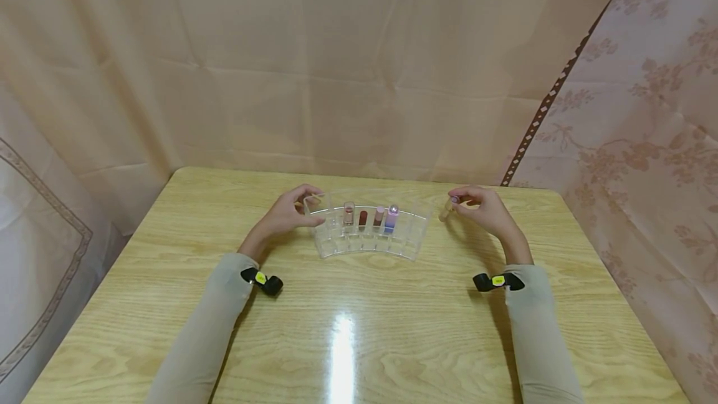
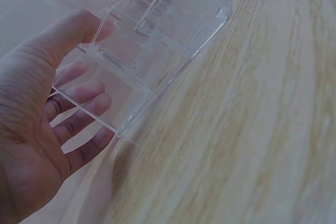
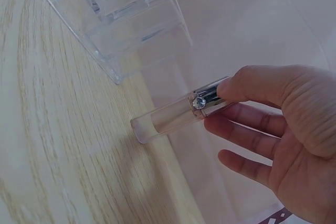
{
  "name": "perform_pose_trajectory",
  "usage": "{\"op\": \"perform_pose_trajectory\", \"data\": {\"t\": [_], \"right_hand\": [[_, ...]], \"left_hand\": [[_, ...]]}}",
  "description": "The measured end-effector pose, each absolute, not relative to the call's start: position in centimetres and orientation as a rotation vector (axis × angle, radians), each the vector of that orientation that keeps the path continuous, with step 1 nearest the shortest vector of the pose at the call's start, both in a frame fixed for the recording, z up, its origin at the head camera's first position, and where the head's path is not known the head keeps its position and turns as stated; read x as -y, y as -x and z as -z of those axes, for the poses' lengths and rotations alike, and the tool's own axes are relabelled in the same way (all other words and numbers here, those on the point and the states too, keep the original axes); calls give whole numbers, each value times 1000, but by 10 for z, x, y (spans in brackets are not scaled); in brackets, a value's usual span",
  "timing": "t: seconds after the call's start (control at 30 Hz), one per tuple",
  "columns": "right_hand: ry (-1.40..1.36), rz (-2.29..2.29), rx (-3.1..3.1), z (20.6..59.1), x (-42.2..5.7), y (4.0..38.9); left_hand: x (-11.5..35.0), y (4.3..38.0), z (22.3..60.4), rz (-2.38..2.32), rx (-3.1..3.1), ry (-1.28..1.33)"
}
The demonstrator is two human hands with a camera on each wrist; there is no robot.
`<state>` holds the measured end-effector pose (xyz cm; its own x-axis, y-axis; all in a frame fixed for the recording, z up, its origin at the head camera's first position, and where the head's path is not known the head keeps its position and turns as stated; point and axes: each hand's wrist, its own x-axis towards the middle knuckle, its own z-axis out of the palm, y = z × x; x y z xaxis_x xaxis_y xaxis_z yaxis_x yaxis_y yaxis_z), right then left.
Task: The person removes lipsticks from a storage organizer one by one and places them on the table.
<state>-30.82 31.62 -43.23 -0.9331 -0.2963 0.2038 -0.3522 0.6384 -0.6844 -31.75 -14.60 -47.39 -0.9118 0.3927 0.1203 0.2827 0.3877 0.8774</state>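
A clear acrylic lipstick organizer (image 1: 367, 245) with a curved front and stepped compartments stands on the table. My left hand (image 1: 287, 212) grips its left end, thumb on the front side and fingers behind the end wall (image 2: 86, 106). Several lipsticks stand in the back row, among them a clear-cased one (image 1: 349, 214), a dark red one (image 1: 363, 218) and a pink-to-blue one (image 1: 391, 219). Off the right end, my right hand (image 1: 487, 209) pinches a lip gloss tube (image 3: 165, 118) by its shiny cap, which bears a round gem. The tube's clear end tilts down toward the tabletop.
The light wood-grain table (image 1: 415, 329) carries a bright reflection in front of the organizer. A beige cloth (image 1: 336, 80) hangs behind the far edge, and a floral cloth (image 1: 645, 111) hangs at the right. Black cameras sit on both wrists.
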Motion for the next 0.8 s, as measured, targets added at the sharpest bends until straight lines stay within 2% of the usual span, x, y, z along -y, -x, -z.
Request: {"op": "perform_pose_trajectory", "data": {"t": [0.37,0.8], "right_hand": [[-563,-1170,2773,434,-316,309],[-547,-1180,2785,434,-314,309]], "left_hand": [[140,294,440,-1548,-2521,-622],[139,295,442,-1556,-2517,-588]]}}
